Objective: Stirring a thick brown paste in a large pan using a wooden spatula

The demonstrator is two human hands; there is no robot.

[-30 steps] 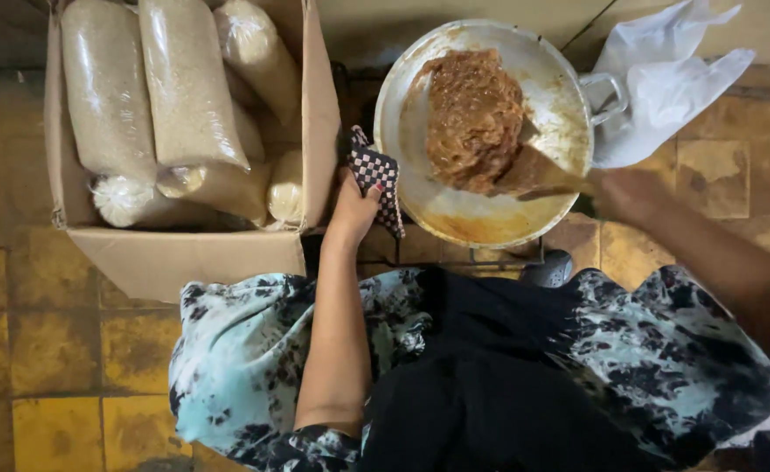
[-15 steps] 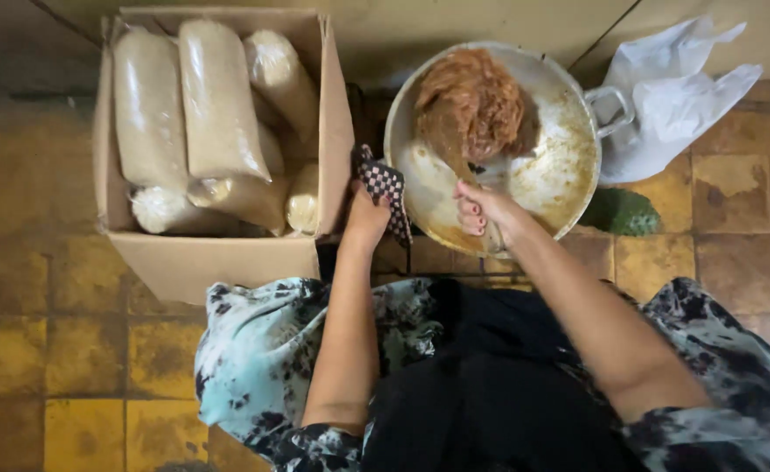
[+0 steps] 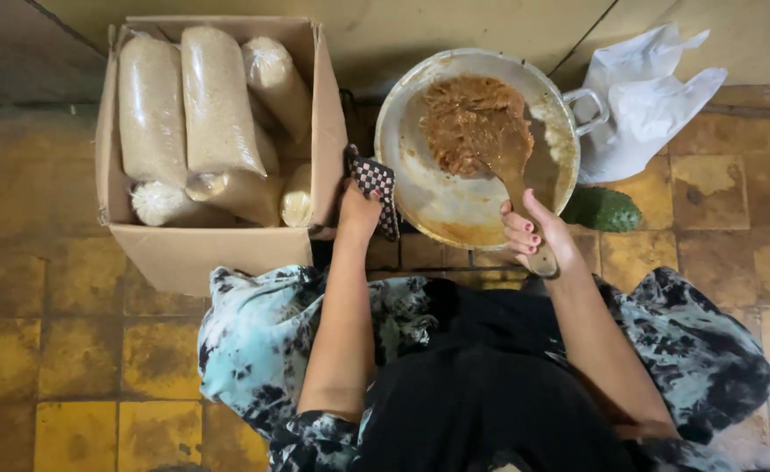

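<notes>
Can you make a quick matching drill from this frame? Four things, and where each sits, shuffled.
Things:
1. checkered cloth
2. wooden spoon
3. white plastic bag
4. clear filled bags

Places:
A. inside the cardboard box
B. on the floor right of the pan
C. under the left hand at the pan's rim
D. in the right hand, blade in the brown food

Pairs: 1-C, 2-D, 3-B, 4-A
</notes>
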